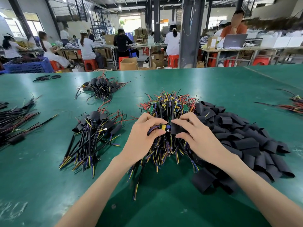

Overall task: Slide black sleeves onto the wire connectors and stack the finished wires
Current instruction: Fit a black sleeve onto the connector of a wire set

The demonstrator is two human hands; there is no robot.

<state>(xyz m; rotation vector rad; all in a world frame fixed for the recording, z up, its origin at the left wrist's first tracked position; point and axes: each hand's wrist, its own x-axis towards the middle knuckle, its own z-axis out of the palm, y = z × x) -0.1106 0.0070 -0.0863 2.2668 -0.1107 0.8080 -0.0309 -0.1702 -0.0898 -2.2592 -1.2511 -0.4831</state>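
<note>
My left hand (146, 134) pinches small yellow-and-blue wire connector (164, 126). My right hand (197, 134) pinches flat black tubular sleeve (176, 128), sleeve mouth touching connector end. Both held over tangled heap of unsleeved coloured wires (167, 105), mid green table (164, 185). Heap of loose black sleeves (246, 138) just beside, toward right edge. Stack of sleeved wires (93, 128) toward left edge; second sleeved stack (101, 87) nearer far edge.
</note>
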